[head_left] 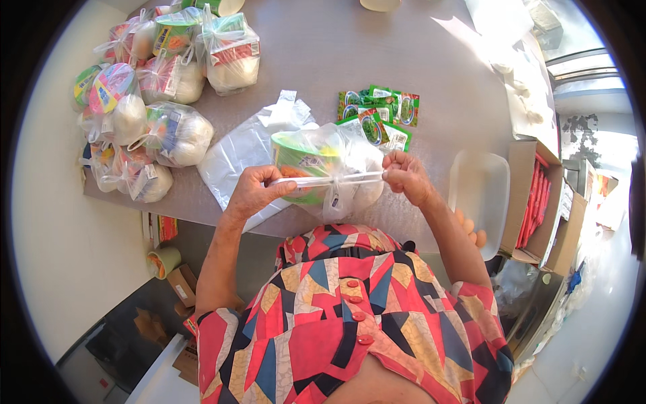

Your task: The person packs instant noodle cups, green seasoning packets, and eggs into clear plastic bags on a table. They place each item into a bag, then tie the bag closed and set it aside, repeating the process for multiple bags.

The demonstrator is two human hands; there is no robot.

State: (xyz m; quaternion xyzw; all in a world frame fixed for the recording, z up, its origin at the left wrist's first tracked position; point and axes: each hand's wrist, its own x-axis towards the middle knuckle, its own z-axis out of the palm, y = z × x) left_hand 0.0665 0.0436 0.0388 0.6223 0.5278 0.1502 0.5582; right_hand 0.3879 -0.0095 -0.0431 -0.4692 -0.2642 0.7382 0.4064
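Note:
A filled clear plastic bag (345, 139) sits near the table's front edge, its handles crossed in a knot at the middle. Inside it I see a green instant noodle tub (303, 151) and, on the right, something pale and rounded, blurred by the film. My left hand (257, 187) pinches one twisted handle and draws it to the left. The other handle is stretched to the right in the fingers of my right hand (408, 178). Flat white plastic bags (237, 156) lie under and left of the filled one.
Several tied bags (176, 134) with tubs and boxes crowd the table's left side. Green seasoning packets (378, 113) lie beyond the filled bag. To the right stand a translucent plastic bin (479, 182) with several eggs (469, 225) and a cardboard box (525, 197) of red packets.

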